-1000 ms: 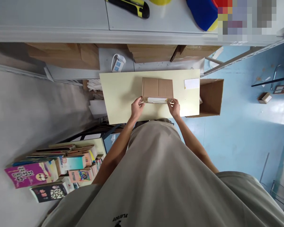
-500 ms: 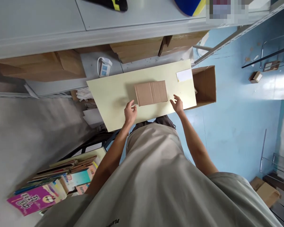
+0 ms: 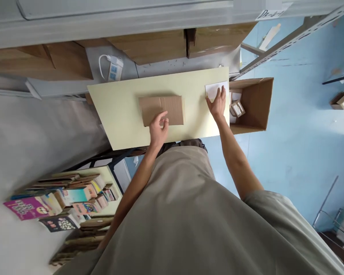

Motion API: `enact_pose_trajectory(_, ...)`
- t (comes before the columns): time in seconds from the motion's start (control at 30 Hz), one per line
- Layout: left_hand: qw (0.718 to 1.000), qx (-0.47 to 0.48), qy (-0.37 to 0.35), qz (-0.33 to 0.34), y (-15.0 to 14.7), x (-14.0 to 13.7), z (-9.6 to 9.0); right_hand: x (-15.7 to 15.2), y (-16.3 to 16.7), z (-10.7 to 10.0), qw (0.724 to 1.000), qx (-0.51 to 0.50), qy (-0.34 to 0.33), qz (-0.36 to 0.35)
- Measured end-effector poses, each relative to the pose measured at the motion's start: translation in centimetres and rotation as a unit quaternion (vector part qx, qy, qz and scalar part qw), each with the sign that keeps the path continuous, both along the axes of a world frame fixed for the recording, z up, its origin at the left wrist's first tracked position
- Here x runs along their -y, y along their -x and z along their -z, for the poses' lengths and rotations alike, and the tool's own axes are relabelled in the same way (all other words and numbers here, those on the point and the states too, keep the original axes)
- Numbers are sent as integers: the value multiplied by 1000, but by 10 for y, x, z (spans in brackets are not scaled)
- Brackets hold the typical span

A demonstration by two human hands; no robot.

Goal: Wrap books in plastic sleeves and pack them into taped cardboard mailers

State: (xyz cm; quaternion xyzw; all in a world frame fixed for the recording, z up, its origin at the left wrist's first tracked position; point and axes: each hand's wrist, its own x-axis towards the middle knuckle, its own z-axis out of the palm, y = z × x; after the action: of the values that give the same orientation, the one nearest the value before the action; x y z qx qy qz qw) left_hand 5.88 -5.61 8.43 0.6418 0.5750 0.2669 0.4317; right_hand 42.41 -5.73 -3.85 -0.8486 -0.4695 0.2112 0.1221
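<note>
On the pale yellow tabletop point(image 3: 117, 114) lies a flat brown cardboard piece point(image 3: 172, 110) with a crease across it. My left hand point(image 3: 159, 130) hovers at its near edge, fingers curved and apart, holding nothing; whether it touches the cardboard I cannot tell. Over at the right end of the table, my right hand point(image 3: 218, 104) reaches onto a white sheet or card point(image 3: 212, 89), fingers spread. Its fingertips cover part of the sheet, which still lies flat.
Beside the table's right end stands an open carton point(image 3: 253, 103) with small boxes inside. A shelf holds large cardboard boxes point(image 3: 149, 47) and a power strip point(image 3: 114, 68). Books point(image 3: 28, 206) fill a rack at lower left. A metal shelf post point(image 3: 286, 42) slants at upper right.
My right hand has moved right and away from me, from beside the cardboard to the white sheet. My left hand is now over the cardboard's near edge. The view has shifted.
</note>
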Motion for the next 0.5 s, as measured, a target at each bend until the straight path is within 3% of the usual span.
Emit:
enact_pose_trajectory(0.17,1000,-1,30,-7,-52,25,-13,-19,12,15,1000,-30,5,6)
enact_pose_trajectory(0.33,997,9,66,-26,-70,47,-20,-15,17,2,999,-33,37,5)
enact_pose_trajectory(0.5,995,16,91,-32,-86,53,-18,-9,14,-5,998,-52,10,-23)
